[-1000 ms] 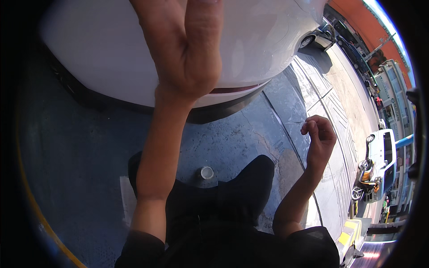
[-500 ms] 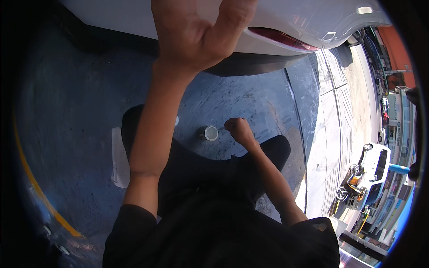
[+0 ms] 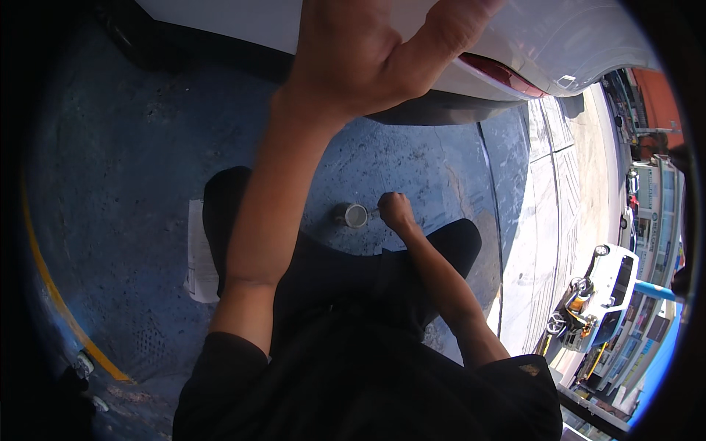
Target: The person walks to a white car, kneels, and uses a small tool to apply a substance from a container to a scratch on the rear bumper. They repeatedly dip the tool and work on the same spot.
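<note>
My left hand [image 3: 360, 55] is raised large at the top of the view, over the rear of a white car [image 3: 544, 44]. Its thumb stretches away to the right; the other fingers run out of the picture, and contact with the car cannot be made out. Between my knees is a small round metal cup [image 3: 356, 215], open at the top and pale inside, tipped slightly. Just right of it, my right hand [image 3: 397, 211] is closed. A thin piece like a handle joins the fist and the cup's side.
Sheets of paper [image 3: 198, 253] lie on the blue floor [image 3: 132, 184] beside my left knee. A yellow line [image 3: 66, 316] curves along the far left. The car's dark lower bumper [image 3: 441, 109] is ahead. A white pickup [image 3: 610, 294] stands in the sunlit area at right.
My left hand has moved right and slightly up across the car. The cup has shifted a little right and shows more of its side. My right hand stays closed beside it.
</note>
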`<state>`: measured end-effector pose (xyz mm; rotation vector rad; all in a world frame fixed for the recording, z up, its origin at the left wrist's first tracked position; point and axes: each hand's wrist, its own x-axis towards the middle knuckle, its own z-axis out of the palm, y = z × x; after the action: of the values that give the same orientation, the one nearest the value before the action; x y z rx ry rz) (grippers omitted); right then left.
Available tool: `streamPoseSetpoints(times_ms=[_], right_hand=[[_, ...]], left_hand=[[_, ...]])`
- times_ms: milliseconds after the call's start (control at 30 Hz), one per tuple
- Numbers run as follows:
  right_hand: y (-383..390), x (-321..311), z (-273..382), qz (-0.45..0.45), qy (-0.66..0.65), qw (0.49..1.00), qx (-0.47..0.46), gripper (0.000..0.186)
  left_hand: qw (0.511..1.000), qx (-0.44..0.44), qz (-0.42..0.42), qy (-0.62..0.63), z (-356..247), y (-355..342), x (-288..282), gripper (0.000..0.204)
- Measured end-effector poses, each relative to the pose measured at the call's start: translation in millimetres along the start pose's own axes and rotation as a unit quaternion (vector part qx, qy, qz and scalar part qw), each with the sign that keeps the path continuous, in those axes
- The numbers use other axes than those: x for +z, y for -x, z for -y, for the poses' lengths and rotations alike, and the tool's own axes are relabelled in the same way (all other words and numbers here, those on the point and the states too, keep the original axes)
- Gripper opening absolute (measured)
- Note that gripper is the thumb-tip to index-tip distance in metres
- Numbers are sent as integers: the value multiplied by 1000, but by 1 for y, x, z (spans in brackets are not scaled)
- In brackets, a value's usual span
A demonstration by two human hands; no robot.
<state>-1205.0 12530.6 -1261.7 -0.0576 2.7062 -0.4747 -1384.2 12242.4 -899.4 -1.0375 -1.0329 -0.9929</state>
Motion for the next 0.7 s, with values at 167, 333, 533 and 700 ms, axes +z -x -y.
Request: streamPoseSetpoints(times_ms=[167,333,533,700], right_hand=[[10,-22,15,7,-71,997,40,16],[11,-11,14,16,-32,997,-67,16],[9,-1,-1,37,9,993,-115,15],[17,-13,4,35,18,994,-99,16]], left_hand=[[1000,-23,-5,-1,-6,-1,1,48],[999,-18,23,-45,-5,-3,-1,47],[1000,5,-16,4,0,-3,3,46],[1000,14,-16,-5,-2,-2,4,46]])
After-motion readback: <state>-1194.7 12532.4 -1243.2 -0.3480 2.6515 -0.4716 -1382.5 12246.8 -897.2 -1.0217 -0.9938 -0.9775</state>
